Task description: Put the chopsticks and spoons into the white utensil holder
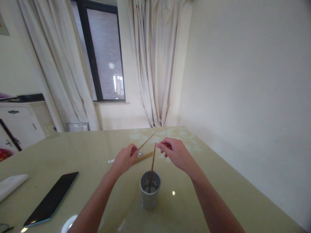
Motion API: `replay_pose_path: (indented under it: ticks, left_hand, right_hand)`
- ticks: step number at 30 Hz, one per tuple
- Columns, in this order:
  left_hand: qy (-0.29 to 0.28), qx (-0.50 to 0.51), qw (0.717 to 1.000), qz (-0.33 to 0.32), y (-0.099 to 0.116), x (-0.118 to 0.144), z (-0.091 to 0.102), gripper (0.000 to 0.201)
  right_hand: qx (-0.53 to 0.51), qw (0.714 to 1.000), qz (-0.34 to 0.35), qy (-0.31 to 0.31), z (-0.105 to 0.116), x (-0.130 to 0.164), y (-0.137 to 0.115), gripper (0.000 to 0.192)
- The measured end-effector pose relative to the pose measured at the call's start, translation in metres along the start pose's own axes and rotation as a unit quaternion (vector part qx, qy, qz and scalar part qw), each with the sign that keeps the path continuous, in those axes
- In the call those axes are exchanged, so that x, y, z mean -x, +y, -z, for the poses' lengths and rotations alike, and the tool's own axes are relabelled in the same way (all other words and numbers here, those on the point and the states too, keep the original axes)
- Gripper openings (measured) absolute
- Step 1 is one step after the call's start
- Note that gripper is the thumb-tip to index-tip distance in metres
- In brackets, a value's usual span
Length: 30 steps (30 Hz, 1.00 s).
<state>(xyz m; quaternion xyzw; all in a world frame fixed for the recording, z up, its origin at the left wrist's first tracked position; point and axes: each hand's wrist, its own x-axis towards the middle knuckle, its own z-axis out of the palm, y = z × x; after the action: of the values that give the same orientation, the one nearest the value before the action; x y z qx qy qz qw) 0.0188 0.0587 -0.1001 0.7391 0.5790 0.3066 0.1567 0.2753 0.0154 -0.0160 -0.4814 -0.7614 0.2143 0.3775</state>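
My left hand [125, 157] is closed around a thin wooden chopstick [147, 140], which points up and to the right. A second chopstick [153, 161] stands tilted inside a grey cup [148, 201] with small holes in its bottom. At that chopstick's upper end, the thumb and finger of my right hand [173, 150] are pinched together, with the other fingers curled. Several more chopsticks [143, 157] lie on the table just beyond my left hand. A shiny spoon [139, 154] rests beside them, and a white handle end [111, 160] pokes out left of that hand.
On the greenish glossy table [199, 200], a dark phone or tablet [52, 199] lies at the left. Left of it is a white object [12, 185]. A white round thing [69, 223] is partly hidden by my left forearm. A wall [255, 97] borders the right side.
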Motion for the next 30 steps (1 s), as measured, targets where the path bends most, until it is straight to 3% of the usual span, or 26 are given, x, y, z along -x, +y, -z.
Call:
replay_pose_path:
  ticks: [4,7,9,11,13,16,18,20,24,27,30]
  left_hand:
    - [0.049,0.221,0.971,-0.078,0.049,0.012,0.011,0.022]
    - [0.039,0.262,0.959,-0.104,0.076,0.024,0.01,0.02]
    - [0.058,0.269,0.956,-0.102,0.081,0.035,0.006,0.023]
    - [0.087,0.258,0.957,-0.095,0.074,0.051,0.001,0.033]
    - [0.077,0.244,0.963,-0.086,0.059,0.071,-0.007,0.057]
    - [-0.016,0.255,0.965,-0.065,0.032,0.097,-0.026,0.109]
    - [-0.065,0.279,0.958,-0.033,0.021,0.105,-0.04,0.123]
    - [-0.092,0.304,0.948,-0.01,0.017,0.101,-0.052,0.114]
    - [-0.091,0.322,0.942,-0.018,0.014,0.071,-0.064,0.075]
    - [-0.093,0.347,0.933,-0.016,0.008,0.045,-0.065,0.073]
    - [-0.132,0.372,0.919,-0.011,0.003,0.027,-0.061,0.075]
  right_hand:
    - [-0.055,0.998,0.018,0.04,-0.003,-0.003,0.001,0.025]
    - [-0.166,0.985,0.041,0.034,-0.009,-0.003,0.002,0.024]
    - [-0.207,0.976,0.059,0.041,-0.008,-0.003,0.001,0.024]
    - [-0.201,0.974,0.074,0.078,-0.001,-0.001,0.0,0.025]
    - [-0.189,0.971,0.082,0.12,0.011,-0.001,0.001,0.026]
    - [-0.188,0.969,0.083,0.136,0.027,-0.004,0.005,0.027]
    - [-0.183,0.972,0.083,0.124,0.031,-0.008,0.008,0.027]
    - [-0.168,0.977,0.083,0.102,0.027,-0.013,0.01,0.025]
    - [-0.123,0.986,0.084,0.08,0.008,-0.022,0.012,0.014]
    - [-0.072,0.99,0.088,0.086,-0.005,-0.025,0.016,0.012]
    - [-0.011,0.993,0.075,0.086,-0.013,-0.028,0.024,0.008]
